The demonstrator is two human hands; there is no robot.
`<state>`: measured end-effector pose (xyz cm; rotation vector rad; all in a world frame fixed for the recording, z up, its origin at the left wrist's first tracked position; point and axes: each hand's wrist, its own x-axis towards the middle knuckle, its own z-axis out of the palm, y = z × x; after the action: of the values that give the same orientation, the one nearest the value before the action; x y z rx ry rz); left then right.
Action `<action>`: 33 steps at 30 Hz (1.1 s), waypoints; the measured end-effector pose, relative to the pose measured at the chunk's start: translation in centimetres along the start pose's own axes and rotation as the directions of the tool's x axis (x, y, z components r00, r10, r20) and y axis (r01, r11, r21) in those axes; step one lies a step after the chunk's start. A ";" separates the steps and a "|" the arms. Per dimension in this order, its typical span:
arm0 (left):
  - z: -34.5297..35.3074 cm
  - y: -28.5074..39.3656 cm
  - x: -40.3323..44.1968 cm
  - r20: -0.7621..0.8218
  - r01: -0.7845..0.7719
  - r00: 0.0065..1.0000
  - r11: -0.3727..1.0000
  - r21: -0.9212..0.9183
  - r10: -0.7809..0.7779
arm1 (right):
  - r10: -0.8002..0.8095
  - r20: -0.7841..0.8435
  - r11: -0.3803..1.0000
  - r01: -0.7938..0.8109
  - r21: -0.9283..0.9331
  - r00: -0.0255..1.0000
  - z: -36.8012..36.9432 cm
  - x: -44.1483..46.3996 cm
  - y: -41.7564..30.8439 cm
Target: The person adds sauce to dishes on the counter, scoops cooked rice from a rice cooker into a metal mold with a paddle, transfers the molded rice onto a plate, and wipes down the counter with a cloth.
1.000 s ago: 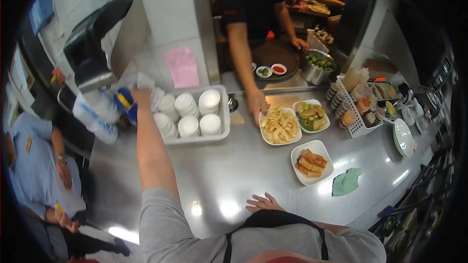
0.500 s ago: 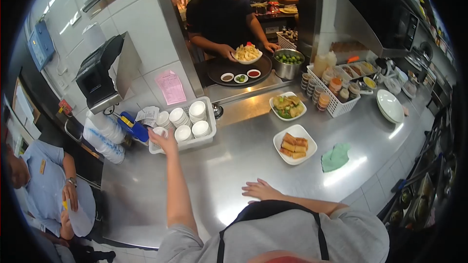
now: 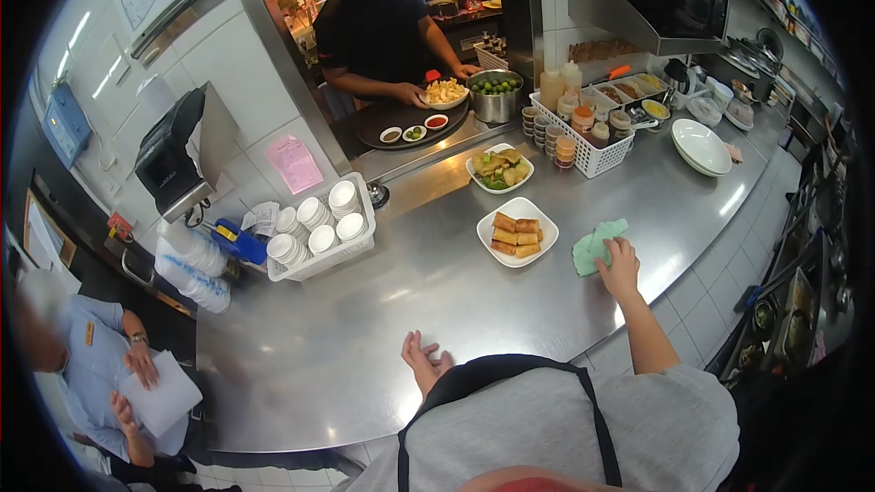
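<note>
In the head view, shows the right hand [image 3: 622, 269] low over the counter [image 3: 337, 346] at its far right, touching the right part of the green cloth [image 3: 594, 246] with bent, slightly spread fingers; cannot tell whether any cloth is pinched between them. Has the left hand [image 3: 425, 363] near the counter's front edge, close to the body, loosely curled with fingers apart and nothing held.

Shows the cloth crumpled flat on the counter, just right of a square dish [image 3: 488, 216] of stacked rolls [image 3: 518, 235]. Has a bowl [image 3: 501, 189] of greens behind that dish, then a white basket [image 3: 602, 162] of bottles farther right, beside stacked oval plates [image 3: 701, 148]. To the left, shows a tray [image 3: 333, 262] of stacked white cups [image 3: 322, 239], near a metal dome [image 3: 376, 194].

Beyond the hatch, includes a person in black [image 3: 374, 36] holding a food bowl [image 3: 447, 103] over a round tray [image 3: 383, 114], next to a pot [image 3: 497, 107] of green fruit. At far left, includes a person in light blue [image 3: 96, 355] with white paper [image 3: 164, 394].
</note>
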<state>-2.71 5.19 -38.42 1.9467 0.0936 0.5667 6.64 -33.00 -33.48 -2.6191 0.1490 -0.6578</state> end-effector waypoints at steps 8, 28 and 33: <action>4.1 -1.3 2.9 -0.060 0.120 0.990 0.984 -0.134 -0.129 | 0.076 0.219 0.984 -0.038 -0.175 0.973 1.0 1.7 1.2; 13.6 4.5 1.2 0.122 0.206 0.976 0.954 -0.219 -0.182 | -0.284 0.829 -0.076 -0.873 0.481 0.482 6.3 6.5 -3.0; 13.4 4.7 1.5 0.136 0.221 0.971 0.954 -0.201 -0.197 | -0.222 0.812 -0.171 -0.841 0.513 0.541 11.0 6.8 -6.7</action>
<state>3.44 -7.67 -38.25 1.7283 0.1578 0.3097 17.85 -24.09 -36.39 -0.8659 0.1239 0.5401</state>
